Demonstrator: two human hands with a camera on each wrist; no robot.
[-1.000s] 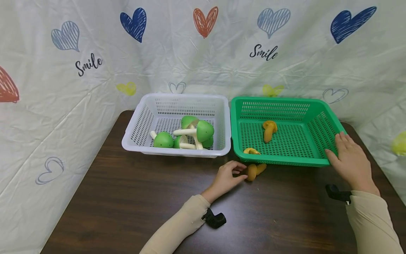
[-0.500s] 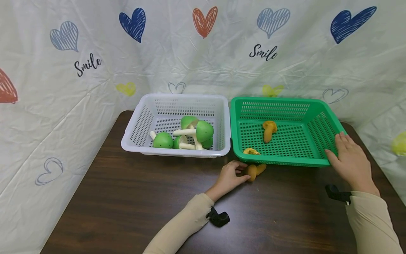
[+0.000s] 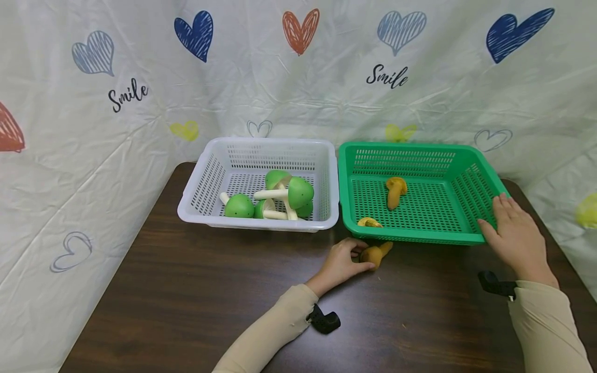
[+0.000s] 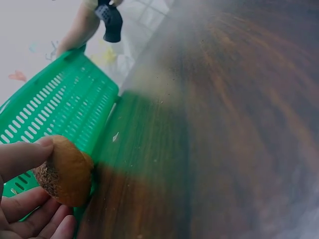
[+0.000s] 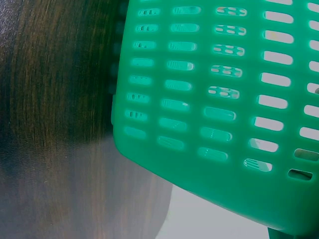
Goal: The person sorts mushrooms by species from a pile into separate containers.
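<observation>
In the head view my left hand [image 3: 342, 264] pinches an orange-brown mushroom [image 3: 372, 257] by its cap, just in front of the green basket [image 3: 422, 238]. The left wrist view has my thumb [image 4: 27, 155] on one side of the cap [image 4: 70, 172], with fingers beneath it. The mushroom's stem points away to the right. My right hand [image 3: 520, 238] rests with straight fingers on the basket's right rim. Inside this basket lie another orange-brown mushroom [image 3: 395, 192] and a yellowish one [image 3: 370, 222], partly hidden by the front rim. The right wrist view is filled by the slotted basket wall [image 5: 239, 134].
A white basket [image 3: 258, 223] stands left of the green one, their sides close together. It holds several green-capped mushrooms [image 3: 300, 192] with white stems. Both baskets are at the back of a dark wooden table [image 3: 186, 305], before a hanging cloth [image 3: 289, 93] printed with hearts.
My left hand has moved slightly right and taken the mushroom's cap between thumb and fingers. The mushroom has turned a little. My right hand has stayed on the basket rim.
</observation>
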